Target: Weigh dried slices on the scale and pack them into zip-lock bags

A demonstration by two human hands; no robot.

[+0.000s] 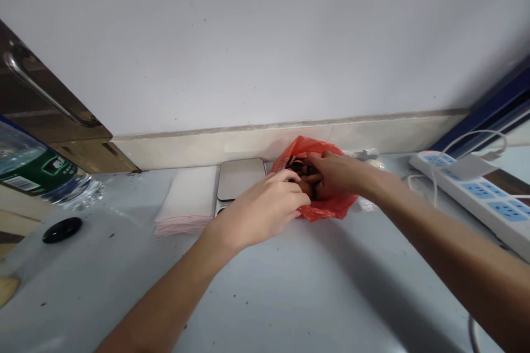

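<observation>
A red plastic bag (329, 208) stands with its mouth open against the foot of the wall. Dark brown, dried-looking pieces (297, 165) lie inside it; their exact kind is unclear. At the bag's near left rim, my left hand (269, 201) is closed, its bent fingers gripping the plastic. My right hand (337, 174) reaches in from the right, fingers curled down among the pieces, and its fingertips are hidden. Just left of the bag sits a small flat scale (241, 176) with a metal top, partly covered by my left hand. Beside it lies a stack of white pink-edged sachets (188, 198).
A white power strip (476, 193) with cables runs along the right. Clear plastic (368, 204) lies behind my right wrist. On the left are a large water bottle (41, 168), a black oval object (62, 230) and a cabinet with a metal handle (45, 94). Dark crumbs dot the grey tabletop (265, 298).
</observation>
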